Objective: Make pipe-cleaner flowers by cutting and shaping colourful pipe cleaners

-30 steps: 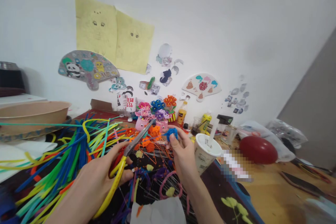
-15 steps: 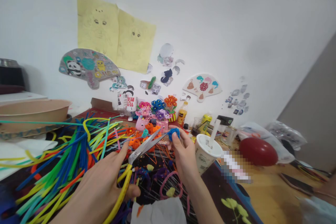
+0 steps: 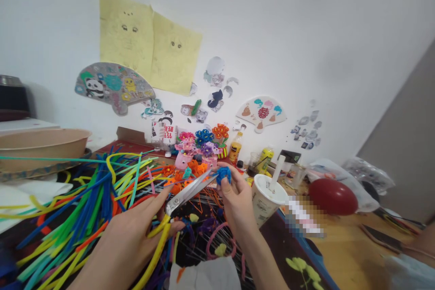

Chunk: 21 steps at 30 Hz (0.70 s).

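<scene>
My left hand (image 3: 136, 224) is closed on a pair of scissors (image 3: 188, 192) with yellow handles. Their blades point up and to the right, slightly apart, with the tips close to a blue pipe-cleaner piece (image 3: 223, 176). That small fuzzy bundle is pinched between thumb and fingers of my right hand (image 3: 238, 199). A thin blue strand appears to run leftward from it, near the blades. Behind the scissors lie orange pipe-cleaner flowers (image 3: 197, 168). Many loose pipe cleaners (image 3: 91, 204) in blue, green, yellow and orange spread to the left of my left hand.
A lidded cup (image 3: 269, 195) with a straw stands just right of my right hand. Potted pipe-cleaner flowers (image 3: 204, 138) and a juice bottle (image 3: 235, 148) stand by the wall. A tan basin (image 3: 44, 145) is at left. Further right are a red balloon (image 3: 333, 196) and a phone (image 3: 380, 238).
The scissor blades have closed somewhat, their tips staying near the blue bundle. My right hand has turned the bundle slightly and shifted a little left.
</scene>
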Tool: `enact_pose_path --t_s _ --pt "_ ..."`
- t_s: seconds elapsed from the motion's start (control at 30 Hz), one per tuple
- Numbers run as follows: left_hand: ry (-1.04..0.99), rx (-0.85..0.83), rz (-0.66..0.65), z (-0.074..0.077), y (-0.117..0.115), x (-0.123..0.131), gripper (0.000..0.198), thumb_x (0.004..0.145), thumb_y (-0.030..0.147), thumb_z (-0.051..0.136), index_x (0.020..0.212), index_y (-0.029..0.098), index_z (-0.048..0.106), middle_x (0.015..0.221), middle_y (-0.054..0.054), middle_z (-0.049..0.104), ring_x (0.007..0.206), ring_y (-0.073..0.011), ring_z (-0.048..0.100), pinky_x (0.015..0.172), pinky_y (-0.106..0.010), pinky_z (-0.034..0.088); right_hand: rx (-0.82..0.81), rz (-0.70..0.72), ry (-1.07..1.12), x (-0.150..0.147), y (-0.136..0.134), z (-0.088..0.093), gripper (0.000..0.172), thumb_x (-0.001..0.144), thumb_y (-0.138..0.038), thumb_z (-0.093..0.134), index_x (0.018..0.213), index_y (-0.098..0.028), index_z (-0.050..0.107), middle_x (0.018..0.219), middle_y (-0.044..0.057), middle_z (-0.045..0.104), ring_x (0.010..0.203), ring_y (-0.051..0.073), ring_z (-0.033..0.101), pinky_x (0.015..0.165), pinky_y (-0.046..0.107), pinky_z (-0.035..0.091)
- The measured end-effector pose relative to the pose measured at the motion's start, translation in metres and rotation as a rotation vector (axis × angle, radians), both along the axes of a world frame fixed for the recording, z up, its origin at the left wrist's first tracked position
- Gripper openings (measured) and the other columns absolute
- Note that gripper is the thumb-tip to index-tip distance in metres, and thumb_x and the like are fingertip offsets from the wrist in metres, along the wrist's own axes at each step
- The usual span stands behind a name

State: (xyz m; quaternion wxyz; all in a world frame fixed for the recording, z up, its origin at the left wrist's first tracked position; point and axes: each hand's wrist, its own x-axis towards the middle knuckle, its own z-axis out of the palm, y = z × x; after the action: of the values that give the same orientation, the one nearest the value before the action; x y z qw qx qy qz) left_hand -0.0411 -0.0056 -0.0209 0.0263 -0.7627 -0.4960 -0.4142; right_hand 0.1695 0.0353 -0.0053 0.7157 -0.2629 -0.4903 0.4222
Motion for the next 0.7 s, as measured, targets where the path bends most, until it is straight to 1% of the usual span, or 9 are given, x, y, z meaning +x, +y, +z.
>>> enact_pose_path --t_s 0.07,0.17,0.27,0.4,0.5,0.7 --pt "0.039 0.036 0.01 -0.001 0.0 -0.001 0.07 0.085 0.074 0.04 0.119 0.021 0.07 0.099 -0.007 0.082 0.082 -0.0263 0.078 0.064 -0.026 0.061 0.013 0.022 0.001 0.0 -0.001 0.0 0.037 0.073 -0.042 0.082 0.102 -0.021 0.072 0.099 0.007 0.073 0.084 0.019 0.065 0.075 0.029 0.052" --pt "0.064 0.04 0.001 -0.001 0.0 -0.004 0.066 0.086 0.072 0.043 0.12 0.022 0.07 0.104 -0.006 0.081 0.084 -0.0259 0.078 0.065 -0.025 0.061 0.025 0.041 0.005 0.0 -0.003 0.001 0.038 0.073 -0.043 0.082 0.103 -0.022 0.072 0.099 0.006 0.073 0.086 0.019 0.065 0.075 0.029 0.052" --pt "0.045 -0.013 -0.019 -0.001 0.0 -0.006 0.059 0.086 0.067 0.051 0.123 0.025 0.068 0.105 -0.003 0.081 0.085 -0.0251 0.078 0.065 -0.024 0.061 0.036 0.045 0.008 0.0 -0.004 0.001 0.041 0.072 -0.045 0.082 0.104 -0.022 0.071 0.102 0.007 0.073 0.087 0.02 0.066 0.076 0.03 0.052" --pt "0.013 -0.114 -0.043 0.002 0.001 -0.005 0.049 0.082 0.056 0.062 0.122 0.028 0.069 0.104 0.0 0.081 0.087 -0.0246 0.078 0.07 -0.025 0.061 0.048 0.049 0.017 -0.001 -0.003 0.0 0.038 0.074 -0.044 0.082 0.103 -0.022 0.071 0.107 0.008 0.073 0.09 0.019 0.065 0.079 0.029 0.051" --pt "-0.03 -0.153 -0.056 0.005 0.001 -0.003 0.045 0.079 0.052 0.067 0.116 0.028 0.072 0.103 0.001 0.081 0.087 -0.024 0.078 0.074 -0.023 0.06 0.045 0.039 0.033 -0.001 -0.002 -0.001 0.04 0.072 -0.045 0.083 0.103 -0.022 0.07 0.109 0.009 0.073 0.092 0.019 0.065 0.08 0.029 0.051" --pt "-0.082 -0.226 -0.087 0.01 -0.001 0.0 0.043 0.072 0.048 0.071 0.111 0.031 0.075 0.1 0.003 0.081 0.086 -0.0236 0.078 0.071 -0.021 0.058 0.053 0.026 0.023 -0.001 -0.002 -0.002 0.044 0.071 -0.047 0.083 0.104 -0.021 0.07 0.108 0.01 0.073 0.091 0.022 0.065 0.077 0.032 0.051"
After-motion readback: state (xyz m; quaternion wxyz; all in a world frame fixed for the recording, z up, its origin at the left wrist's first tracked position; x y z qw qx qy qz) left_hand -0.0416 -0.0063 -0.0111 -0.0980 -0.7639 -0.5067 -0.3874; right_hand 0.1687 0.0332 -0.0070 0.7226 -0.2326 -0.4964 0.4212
